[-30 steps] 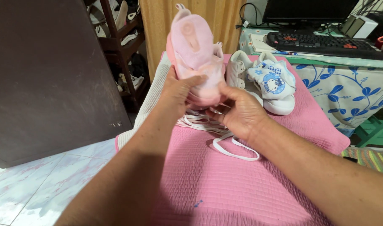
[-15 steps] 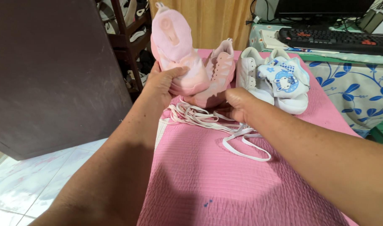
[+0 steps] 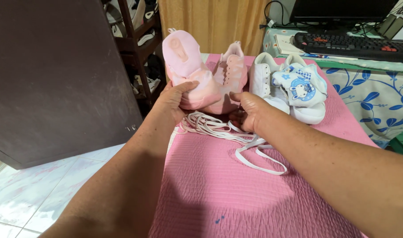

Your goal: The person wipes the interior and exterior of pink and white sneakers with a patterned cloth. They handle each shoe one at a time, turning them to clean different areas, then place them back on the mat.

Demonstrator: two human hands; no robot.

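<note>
The left hand (image 3: 174, 99) is closed around the toe end of a pink shoe (image 3: 186, 66), with the thumb on top and the fingers below, and it holds the shoe raised above the pink cloth (image 3: 236, 194), with the heel pointing up and away from the person. The right hand (image 3: 250, 112) is just beside this shoe, on its right side; its fingers are curled and they touch the white laces (image 3: 219, 128), but I cannot tell if they really grip the laces or only rest on them. The laces lie in a loose pile on the cloth, directly below the raised shoe, and one loop goes out toward the person. A second pink shoe (image 3: 231, 77) stands on the cloth right behind the raised one and seems to touch it. To the right of this second shoe there are white shoes (image 3: 265, 81) with a white and blue cloth with a cartoon animal (image 3: 302, 86) over them. Farther right from the raised shoe, a black keyboard (image 3: 351, 44) lies on a table with a flowered cover (image 3: 373, 94). To the left of the raised shoe a dark wooden board (image 3: 51, 75) and a shoe rack (image 3: 135, 39) stand.
</note>
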